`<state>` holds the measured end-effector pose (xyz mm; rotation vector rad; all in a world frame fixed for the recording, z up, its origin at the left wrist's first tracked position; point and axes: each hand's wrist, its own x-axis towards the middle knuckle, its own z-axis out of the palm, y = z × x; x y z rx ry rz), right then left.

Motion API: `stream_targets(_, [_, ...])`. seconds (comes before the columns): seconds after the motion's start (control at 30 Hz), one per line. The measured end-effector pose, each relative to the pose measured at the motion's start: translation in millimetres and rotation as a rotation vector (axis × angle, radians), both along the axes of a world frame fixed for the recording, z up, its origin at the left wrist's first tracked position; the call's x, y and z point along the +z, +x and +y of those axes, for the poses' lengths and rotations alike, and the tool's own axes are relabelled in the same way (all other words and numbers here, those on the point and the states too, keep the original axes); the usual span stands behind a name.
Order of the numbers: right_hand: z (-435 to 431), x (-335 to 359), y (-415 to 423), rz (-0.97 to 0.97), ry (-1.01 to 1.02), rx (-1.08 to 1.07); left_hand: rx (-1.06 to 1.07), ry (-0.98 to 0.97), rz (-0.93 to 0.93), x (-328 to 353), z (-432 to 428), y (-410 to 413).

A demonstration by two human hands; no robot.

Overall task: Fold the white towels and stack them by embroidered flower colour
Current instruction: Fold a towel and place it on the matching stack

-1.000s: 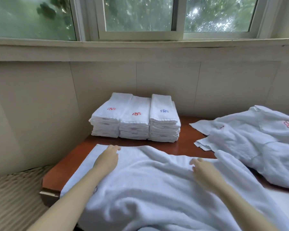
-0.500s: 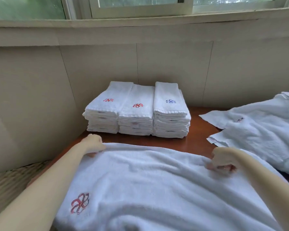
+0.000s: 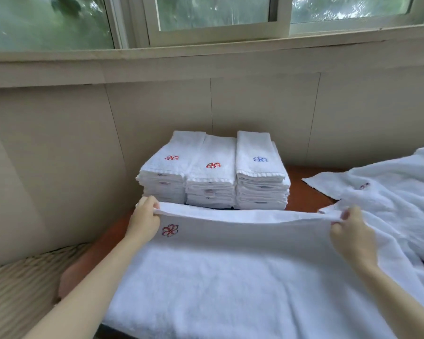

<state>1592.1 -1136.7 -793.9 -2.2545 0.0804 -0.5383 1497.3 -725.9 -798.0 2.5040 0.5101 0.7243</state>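
A white towel (image 3: pixel 242 265) with a red embroidered flower (image 3: pixel 170 230) lies spread in front of me, its far edge lifted off the table. My left hand (image 3: pixel 145 220) pinches the far left corner and my right hand (image 3: pixel 350 231) pinches the far right corner, the edge stretched between them. Behind stand three stacks of folded towels against the wall: the left stack (image 3: pixel 167 174) and the middle stack (image 3: pixel 211 182) show red flowers on top, the right stack (image 3: pixel 260 177) a blue flower.
A heap of unfolded white towels (image 3: pixel 389 199) lies at the right, one showing a red flower. The brown table (image 3: pixel 304 192) ends at the left beside a ribbed cushion (image 3: pixel 15 285). Tiled wall and window sill are close behind the stacks.
Both hands went from lying flat on the towel to gripping its far corners, and the far edge has risen off the table, bringing the red flower up beside my left hand.
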Motion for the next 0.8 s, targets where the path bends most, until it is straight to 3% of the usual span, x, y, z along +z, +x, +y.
stream_targets(0.17, [-4.1,-31.8,-42.9,0.122,-0.184,0.081,0.049,0.018,0.058,-36.2,-1.7,-40.8])
stream_targets(0.37, [5.6,-19.5,-76.6,-0.220,-0.071,0.033,0.226,0.009,0.061,-31.5,3.4,-57.3])
stream_targets(0.43, [6.0,-24.9,-83.8,-0.132,-0.177,0.095,0.293,-0.008,0.041,-31.4,4.1,-59.4])
stream_targets(0.5, [2.7,-30.8,-86.9,0.069,-0.422,0.201,0.348,-0.037,0.034,-29.1,5.3,-59.9])
stream_targets(0.57, [0.1,-32.1,-91.6,0.132,-0.575,0.253,0.383,-0.037,0.079,-29.1,5.6,-60.3])
stream_targets(0.67, [-1.1,-34.6,-94.6,0.127,-0.537,0.263,0.452,-0.042,0.168,-26.7,-3.0,-62.5])
stream_targets(0.8, [4.5,-33.2,-91.4,0.080,-0.616,0.203,0.316,0.221,0.279,-17.7,-46.6,-49.0])
